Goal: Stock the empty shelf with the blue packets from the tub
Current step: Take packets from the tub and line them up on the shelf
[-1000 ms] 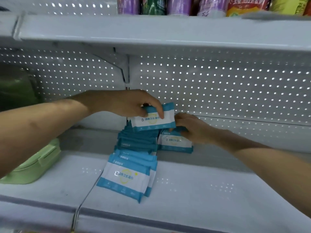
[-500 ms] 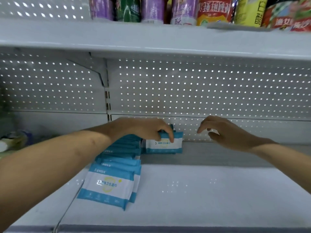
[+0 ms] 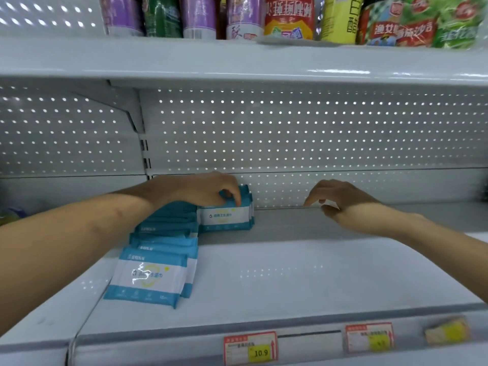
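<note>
A second ago your left grip held the upright packet in the air above the row while your right grip touched the packet standing behind it. Now that packet is down on the shelf, and your right grip has come away to the right. It hovers released near the perforated back panel, fingers loosely bent and holding nothing, well apart from the packets. Your left grip is still grasping the upright packet: the fingers curl over its top edge from above and the fingertips come down onto its front face. The packet sits directly beneath that grip, at the back of the shelf just in front of the panel, with at least one more packet standing close behind it. It stands on its long lower edge with the printed face towards you and its long axis running left to right along the panel. Just to its left, under your forearm, the row of blue packets runs from back to front, each overlapping the next. The front packet lies face up with its long axis also left to right, turned slightly askew.
</note>
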A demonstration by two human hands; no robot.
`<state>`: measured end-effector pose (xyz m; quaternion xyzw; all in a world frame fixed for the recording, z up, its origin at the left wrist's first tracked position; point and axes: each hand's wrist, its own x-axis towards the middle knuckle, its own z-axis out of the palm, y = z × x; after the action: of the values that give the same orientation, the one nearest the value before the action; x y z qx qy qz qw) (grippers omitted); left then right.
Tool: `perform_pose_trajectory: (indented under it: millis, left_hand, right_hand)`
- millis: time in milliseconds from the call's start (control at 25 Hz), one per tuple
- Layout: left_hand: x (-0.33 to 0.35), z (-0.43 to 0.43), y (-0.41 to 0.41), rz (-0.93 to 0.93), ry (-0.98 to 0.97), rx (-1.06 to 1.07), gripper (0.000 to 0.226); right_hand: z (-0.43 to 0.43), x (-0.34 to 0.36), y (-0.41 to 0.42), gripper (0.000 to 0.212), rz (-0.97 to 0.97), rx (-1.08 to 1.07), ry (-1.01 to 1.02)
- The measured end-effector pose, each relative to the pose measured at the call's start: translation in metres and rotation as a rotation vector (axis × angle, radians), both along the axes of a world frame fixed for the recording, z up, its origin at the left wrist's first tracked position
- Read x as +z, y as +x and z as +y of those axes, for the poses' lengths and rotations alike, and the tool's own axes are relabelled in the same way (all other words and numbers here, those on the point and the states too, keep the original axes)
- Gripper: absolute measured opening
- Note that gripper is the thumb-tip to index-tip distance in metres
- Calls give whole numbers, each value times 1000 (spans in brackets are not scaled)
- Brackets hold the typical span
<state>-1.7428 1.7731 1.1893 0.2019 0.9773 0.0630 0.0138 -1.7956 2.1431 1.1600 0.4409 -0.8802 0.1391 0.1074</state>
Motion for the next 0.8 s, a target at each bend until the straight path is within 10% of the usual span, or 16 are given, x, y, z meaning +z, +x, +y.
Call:
perform_pose_trajectory:
  millis: [800]
  left_hand:
    - [-61,479,47,-88,188,-908,40]
  right_hand:
    - [352,-58,249,41,-194,-737,48]
